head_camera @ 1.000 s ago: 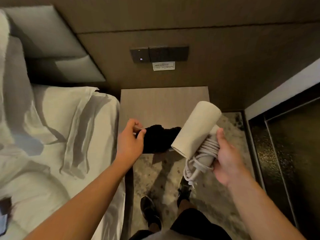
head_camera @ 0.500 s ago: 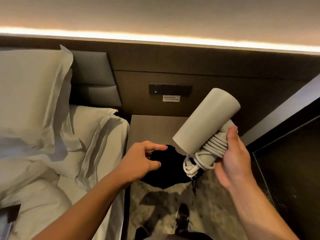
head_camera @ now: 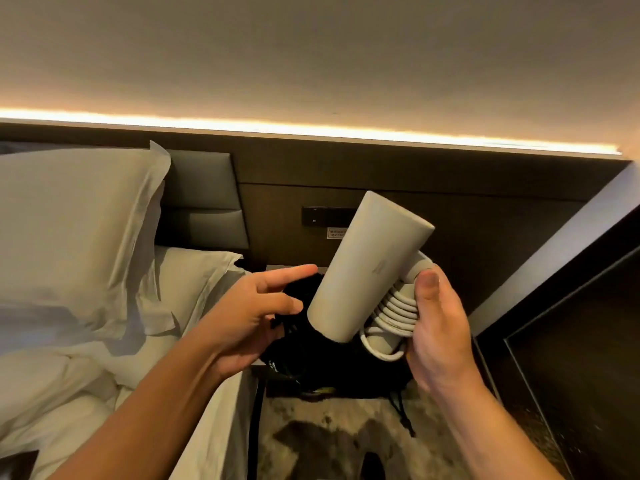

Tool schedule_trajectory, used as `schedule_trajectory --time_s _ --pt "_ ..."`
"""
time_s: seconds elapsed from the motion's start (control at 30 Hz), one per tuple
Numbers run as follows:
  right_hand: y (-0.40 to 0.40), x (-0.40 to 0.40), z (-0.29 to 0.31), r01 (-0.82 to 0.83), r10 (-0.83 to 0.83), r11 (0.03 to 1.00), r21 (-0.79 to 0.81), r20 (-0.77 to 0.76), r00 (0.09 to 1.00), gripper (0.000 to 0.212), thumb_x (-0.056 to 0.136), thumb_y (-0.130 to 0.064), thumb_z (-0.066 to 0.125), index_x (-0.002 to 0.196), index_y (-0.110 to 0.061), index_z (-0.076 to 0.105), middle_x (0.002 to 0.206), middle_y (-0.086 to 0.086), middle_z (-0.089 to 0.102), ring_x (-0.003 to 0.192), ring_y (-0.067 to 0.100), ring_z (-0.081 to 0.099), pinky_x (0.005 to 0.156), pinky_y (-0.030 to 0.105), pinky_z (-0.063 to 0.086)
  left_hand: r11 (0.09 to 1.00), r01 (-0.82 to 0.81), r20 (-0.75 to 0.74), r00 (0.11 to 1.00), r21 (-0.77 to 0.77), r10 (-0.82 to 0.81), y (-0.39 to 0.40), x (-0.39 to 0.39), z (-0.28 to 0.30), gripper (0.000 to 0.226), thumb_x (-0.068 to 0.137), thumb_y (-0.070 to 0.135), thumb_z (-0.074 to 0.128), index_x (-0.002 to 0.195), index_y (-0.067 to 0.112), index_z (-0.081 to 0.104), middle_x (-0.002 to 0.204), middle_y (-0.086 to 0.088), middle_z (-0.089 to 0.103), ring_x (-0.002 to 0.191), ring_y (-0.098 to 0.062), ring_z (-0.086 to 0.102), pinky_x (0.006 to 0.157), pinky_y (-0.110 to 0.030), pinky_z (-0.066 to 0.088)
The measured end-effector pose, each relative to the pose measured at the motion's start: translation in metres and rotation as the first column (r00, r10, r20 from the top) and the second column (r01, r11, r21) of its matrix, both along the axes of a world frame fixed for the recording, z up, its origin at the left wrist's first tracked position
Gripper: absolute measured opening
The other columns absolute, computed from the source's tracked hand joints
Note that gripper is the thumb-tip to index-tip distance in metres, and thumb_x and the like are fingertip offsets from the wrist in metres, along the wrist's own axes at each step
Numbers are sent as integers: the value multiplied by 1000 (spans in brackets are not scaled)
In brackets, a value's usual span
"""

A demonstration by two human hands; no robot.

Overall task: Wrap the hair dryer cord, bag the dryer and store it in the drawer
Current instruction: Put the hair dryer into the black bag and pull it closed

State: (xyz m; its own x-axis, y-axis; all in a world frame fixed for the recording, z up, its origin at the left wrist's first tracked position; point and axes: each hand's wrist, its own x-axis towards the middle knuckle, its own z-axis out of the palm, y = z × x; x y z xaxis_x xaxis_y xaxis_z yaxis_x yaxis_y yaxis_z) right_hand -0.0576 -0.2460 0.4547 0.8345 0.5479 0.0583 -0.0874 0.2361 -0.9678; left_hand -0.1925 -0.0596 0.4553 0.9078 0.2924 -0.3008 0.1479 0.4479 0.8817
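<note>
Holds the hair dryer (head_camera: 367, 268) higher than a moment ago, right hand (head_camera: 440, 327) gripping the handle over the coiled cord (head_camera: 394, 311). Reaches left hand (head_camera: 249, 317), forefinger straight, to the black bag (head_camera: 332, 362) beneath; cannot tell whether hidden fingers pinch it.

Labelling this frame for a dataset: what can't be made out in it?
Head view only.
Black fabric bag: mostly behind the pale grey hair dryer and left hand; its opening is hidden.
White wall label: half covered by the dryer, print too small.
Drawer: not visible.
</note>
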Motion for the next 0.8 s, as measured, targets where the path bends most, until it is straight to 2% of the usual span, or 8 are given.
schedule_trajectory --time_s 0.17,0.27,0.37,0.47,0.57,0.63,0.73,0.8 --pt "2 -10 -13 11 -2 993 -114 80 997 67 66 -84 60 103 -29 68 102 3 72 100 24 66 88 54 51 997 -71 13 997 29 71 2 1 11 50 78 -1 66 119 26 77 123 -21 72 113 -31 61 102 -47 50" --pt "5 -14 -19 -17 24 992 -127 54 998 69 66 -82 62 105 -25 68 103 6 73 100 27 67 88 59 52 1000 -26 30 999 9 26 -1 6 14 49 86 -8 62 121 23 75 120 -12 75 107 -28 72 90 -41 59" --pt "8 -13 -21 -16 18 995 -96 11 1000 64 66 -78 66 102 -26 70 105 10 72 102 33 66 91 65 49 999 28 49 998 35 -29 1 6 13 67 71 -11 76 128 25 71 124 -11 73 109 -31 71 82 -42 63" --pt "10 -10 -20 21 -23 998 -52 -50 998 59 68 -75 68 96 -24 71 100 17 67 95 34 61 92 67 47 984 51 58 996 171 -62 0 2 9 82 62 -11 78 128 37 69 118 6 74 108 -16 72 78 -29 61" --pt "14 -8 -18 42 -44 999 -28 -90 995 49 76 -66 64 95 -21 70 100 21 62 95 35 58 94 69 44 875 -58 50 998 480 39 -4 4 4 81 64 -8 84 119 51 70 115 22 70 107 -1 66 79 -20 60" --pt "17 -8 -16 42 -45 998 -36 -88 995 46 80 -59 60 97 -17 69 101 21 62 95 36 58 94 70 43 779 -122 82 992 615 91 -6 4 2 73 68 3 87 115 55 68 112 29 66 105 8 62 77 -13 57" --pt "18 -9 -14 31 -34 999 -38 -107 994 54 83 -53 58 109 -7 63 111 27 65 104 46 61 96 72 42 647 -168 108 985 744 132 -6 3 -4 63 66 39 86 122 57 62 113 33 61 105 9 56 86 -23 52" --pt "17 -9 -13 5 -9 999 -32 -131 991 60 85 -51 58 118 -2 59 121 34 61 116 55 55 98 74 39 603 -173 101 983 779 151 -5 3 -9 72 62 62 77 129 60 52 118 33 57 109 11 51 91 -28 49"
